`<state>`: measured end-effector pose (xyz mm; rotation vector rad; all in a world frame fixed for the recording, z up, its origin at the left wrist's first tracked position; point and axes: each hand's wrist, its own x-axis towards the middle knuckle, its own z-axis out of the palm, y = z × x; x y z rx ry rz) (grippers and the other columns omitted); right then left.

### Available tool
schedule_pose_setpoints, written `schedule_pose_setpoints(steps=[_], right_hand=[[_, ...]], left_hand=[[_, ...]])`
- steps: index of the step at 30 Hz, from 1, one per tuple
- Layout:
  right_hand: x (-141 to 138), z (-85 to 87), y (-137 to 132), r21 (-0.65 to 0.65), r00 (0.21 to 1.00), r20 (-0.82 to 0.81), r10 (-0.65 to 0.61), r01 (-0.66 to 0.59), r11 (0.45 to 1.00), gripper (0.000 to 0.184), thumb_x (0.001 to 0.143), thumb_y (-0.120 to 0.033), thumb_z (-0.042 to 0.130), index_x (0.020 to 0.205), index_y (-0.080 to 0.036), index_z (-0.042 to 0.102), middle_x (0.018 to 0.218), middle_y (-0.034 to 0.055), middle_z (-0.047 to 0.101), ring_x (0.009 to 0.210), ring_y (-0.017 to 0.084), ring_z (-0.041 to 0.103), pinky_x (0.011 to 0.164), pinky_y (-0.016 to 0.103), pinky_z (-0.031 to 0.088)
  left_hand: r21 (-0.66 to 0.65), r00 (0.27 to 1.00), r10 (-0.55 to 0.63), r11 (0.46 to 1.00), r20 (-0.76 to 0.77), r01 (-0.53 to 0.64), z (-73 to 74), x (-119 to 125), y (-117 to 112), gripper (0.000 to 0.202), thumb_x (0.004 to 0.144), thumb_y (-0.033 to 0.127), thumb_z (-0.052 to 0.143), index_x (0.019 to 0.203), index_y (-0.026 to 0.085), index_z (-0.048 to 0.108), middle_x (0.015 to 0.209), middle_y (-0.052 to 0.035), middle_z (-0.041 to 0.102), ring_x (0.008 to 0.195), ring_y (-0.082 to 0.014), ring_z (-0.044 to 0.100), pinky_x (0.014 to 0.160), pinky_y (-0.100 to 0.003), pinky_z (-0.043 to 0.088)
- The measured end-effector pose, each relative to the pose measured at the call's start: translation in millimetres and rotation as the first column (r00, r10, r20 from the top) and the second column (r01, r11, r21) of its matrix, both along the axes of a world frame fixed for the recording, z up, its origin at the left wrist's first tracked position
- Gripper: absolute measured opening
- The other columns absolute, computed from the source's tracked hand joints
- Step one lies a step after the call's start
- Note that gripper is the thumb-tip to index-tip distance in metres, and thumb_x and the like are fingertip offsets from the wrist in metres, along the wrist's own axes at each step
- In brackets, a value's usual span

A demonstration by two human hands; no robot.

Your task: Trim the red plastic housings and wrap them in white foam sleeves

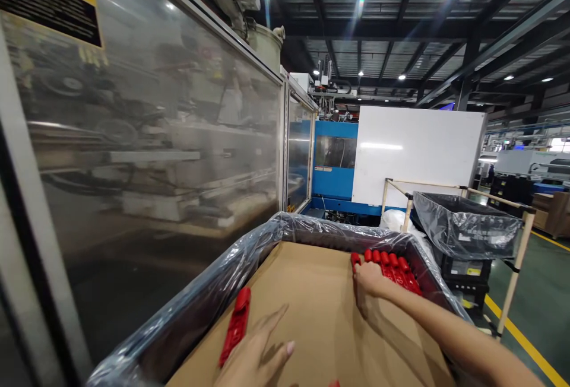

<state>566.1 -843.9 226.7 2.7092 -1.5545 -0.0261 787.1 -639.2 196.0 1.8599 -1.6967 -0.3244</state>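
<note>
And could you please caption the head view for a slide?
Right hand on a red part near a row of others; left hand beside another red part, over cardboard.

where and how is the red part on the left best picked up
Probably best pinched across the long sides of the red part, near its middle, coming from above and its right: it is long and narrow, and the cardboard spreads out that way, while the box wall stands closer on its left.
</note>
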Motion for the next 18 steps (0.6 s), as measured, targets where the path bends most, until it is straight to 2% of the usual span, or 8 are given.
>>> schedule_pose_setpoints(steps=[3, 5, 7, 9, 11, 14, 18], right_hand=[[-20.9, 35.9, -5.1, 0.249, 0.974, 0.218, 0.059, -0.114, 0.962, 0.030, 0.097, -0.042, 0.052, 0.106, -0.015, 0.060, 0.091, 0.0024, 0.065, 0.074, 0.013, 0.065, 0.066, 0.030, 0.056], [-34.9, 57.7, 2.7, 0.381, 0.920, 0.379, 0.105, -0.258, 0.888, 0.038, 0.100, -0.048, 0.039, 0.103, -0.015, 0.058, 0.077, -0.0009, 0.062, 0.062, 0.010, 0.061, 0.057, 0.025, 0.053], [-45.2, 75.0, 20.5, 0.449, 0.841, 0.524, 0.133, -0.405, 0.797, 0.046, 0.100, -0.054, 0.029, 0.101, -0.017, 0.055, 0.069, -0.0034, 0.058, 0.054, 0.008, 0.058, 0.051, 0.021, 0.050], [-51.6, 88.2, 43.7, 0.460, 0.761, 0.633, 0.144, -0.518, 0.721, 0.052, 0.097, -0.063, 0.027, 0.100, -0.018, 0.053, 0.066, -0.0042, 0.056, 0.049, 0.006, 0.053, 0.046, 0.018, 0.046], [-55.6, 99.1, 66.4, 0.447, 0.699, 0.700, 0.144, -0.586, 0.675, 0.057, 0.092, -0.070, 0.032, 0.098, -0.018, 0.054, 0.064, -0.0043, 0.056, 0.045, 0.005, 0.050, 0.042, 0.016, 0.042], [-62.5, 112.8, 91.6, 0.419, 0.641, 0.754, 0.144, -0.638, 0.646, 0.059, 0.089, -0.072, 0.038, 0.097, -0.017, 0.057, 0.061, -0.0041, 0.056, 0.043, 0.004, 0.048, 0.040, 0.015, 0.039], [-75.2, 124.1, 111.6, 0.365, 0.589, 0.788, 0.182, -0.684, 0.632, 0.053, 0.093, -0.066, 0.039, 0.094, -0.016, 0.059, 0.059, -0.0039, 0.055, 0.043, 0.003, 0.046, 0.042, 0.015, 0.040]], left_hand=[[-0.169, 0.999, 0.035, 0.985, 0.007, -0.033, -0.1, -3.1, -0.4, 0.070, 0.084, 0.043, 0.046, 0.143, 0.006, 0.040, 0.148, -0.0213, 0.044, 0.138, -0.0320, 0.039, 0.112, -0.051, 0.034], [-0.278, 0.999, 0.022, 0.960, 0.030, -0.012, -1.1, -11.0, -0.4, 0.072, 0.085, 0.041, 0.051, 0.148, 0.014, 0.030, 0.154, -0.0195, 0.037, 0.143, -0.0317, 0.030, 0.112, -0.054, 0.031], [-0.374, 0.999, -0.011, 0.927, 0.050, 0.029, -1.4, -22.4, -0.6, 0.075, 0.086, 0.037, 0.053, 0.152, 0.025, 0.019, 0.158, -0.0158, 0.029, 0.146, -0.0306, 0.021, 0.112, -0.055, 0.030], [-0.434, 0.999, -0.026, 0.900, 0.044, 0.043, 1.8, -33.1, -0.2, 0.071, 0.090, 0.034, 0.049, 0.152, 0.032, 0.014, 0.158, -0.0131, 0.029, 0.145, -0.0295, 0.024, 0.112, -0.054, 0.033], [-0.451, 1.000, -0.026, 0.892, 0.009, 0.027, 9.1, -38.8, 1.5, 0.060, 0.095, 0.035, 0.040, 0.151, 0.034, 0.018, 0.151, -0.0121, 0.040, 0.138, -0.0272, 0.040, 0.108, -0.048, 0.040], [-0.450, 0.998, -0.066, 0.892, -0.013, 0.053, 22.7, -38.0, 6.2, 0.048, 0.098, 0.037, 0.036, 0.145, 0.036, 0.032, 0.135, -0.0072, 0.056, 0.121, -0.0201, 0.057, 0.101, -0.033, 0.046], [-0.546, 0.996, -0.086, 0.835, -0.002, 0.071, 33.3, -36.4, 13.5, 0.041, 0.097, 0.039, 0.040, 0.138, 0.039, 0.043, 0.129, -0.0006, 0.060, 0.120, -0.0141, 0.057, 0.099, -0.018, 0.041]])
